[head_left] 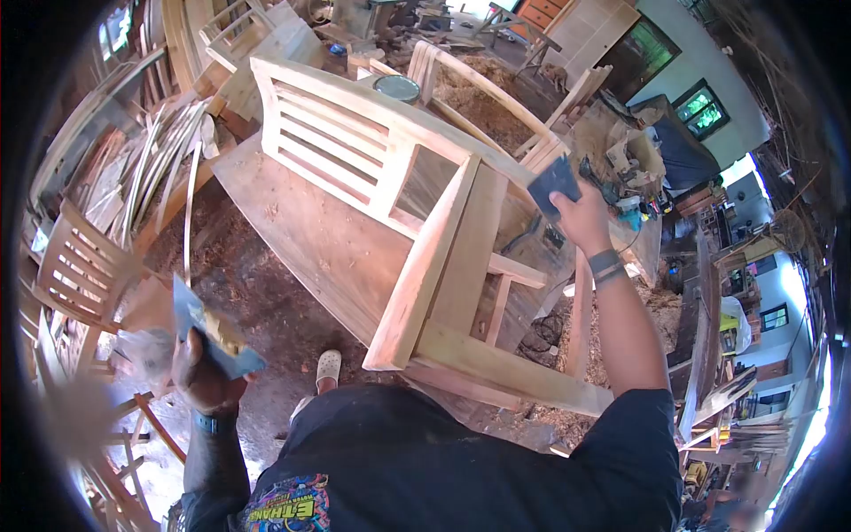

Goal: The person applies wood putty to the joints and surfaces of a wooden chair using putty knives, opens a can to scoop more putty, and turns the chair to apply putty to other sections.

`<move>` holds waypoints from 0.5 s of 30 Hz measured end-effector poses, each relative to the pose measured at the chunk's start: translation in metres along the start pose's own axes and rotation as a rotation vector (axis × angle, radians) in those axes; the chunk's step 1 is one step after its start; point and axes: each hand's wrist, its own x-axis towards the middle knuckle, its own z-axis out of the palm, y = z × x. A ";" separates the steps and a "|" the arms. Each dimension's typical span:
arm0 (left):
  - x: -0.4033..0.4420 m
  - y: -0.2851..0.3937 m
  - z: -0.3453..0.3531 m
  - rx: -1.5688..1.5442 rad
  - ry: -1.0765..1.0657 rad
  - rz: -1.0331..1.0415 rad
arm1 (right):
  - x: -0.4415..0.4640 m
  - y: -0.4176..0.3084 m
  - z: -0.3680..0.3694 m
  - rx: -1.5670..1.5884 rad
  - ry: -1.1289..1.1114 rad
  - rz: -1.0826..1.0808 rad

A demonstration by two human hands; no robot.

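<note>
Cluttered woodworking shop, with a pale wall (709,66) and small windows (700,108) far beyond the right fingers, and dark, stained floor (266,306) between the left fingers and a broad brown board (315,235). On that board, between the two hands, sits a wooden seat frame (397,168) of bare, pale timber: straight slats in its back, a long flat top rail, a thick armrest (425,266) angling towards the person's body. Curly wood shavings (487,80) lie heaped past the top rail, ahead of the right fingers; a round tin (396,87) stands near that rail. Thin wooden strips (164,164) are piled ahead of the left fingers, and a slatted chair (80,270) is to their left. The left hand (197,365) grips a flat blue-grey sheet (185,310) smeared with lumpy tan paste (222,330). The right hand (576,208) is closed on a dark, square-edged flat piece (551,184) at the near end of the top rail; I cannot tell whether it touches the wood. The armrest's blunt end pokes past the board's slanting edge, and a strip of floor leaves space between it and the left fingers.
</note>
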 end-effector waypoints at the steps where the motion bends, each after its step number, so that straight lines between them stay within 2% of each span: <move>1: 0.003 -0.002 -0.002 -0.011 0.001 -0.013 | -0.006 -0.004 0.001 0.117 0.029 0.009; 2: 0.010 -0.008 -0.005 -0.025 -0.007 -0.027 | 0.001 0.010 0.018 0.179 0.057 -0.025; 5: 0.022 -0.017 0.010 -0.039 -0.075 -0.033 | 0.015 0.015 0.066 -0.037 0.055 -0.028; 10: 0.027 -0.014 0.020 0.038 -0.229 -0.045 | 0.004 0.006 0.038 -0.116 0.172 0.029; 15: 0.036 -0.031 0.027 0.044 -0.101 -0.126 | -0.005 -0.029 0.049 -0.042 0.192 -0.120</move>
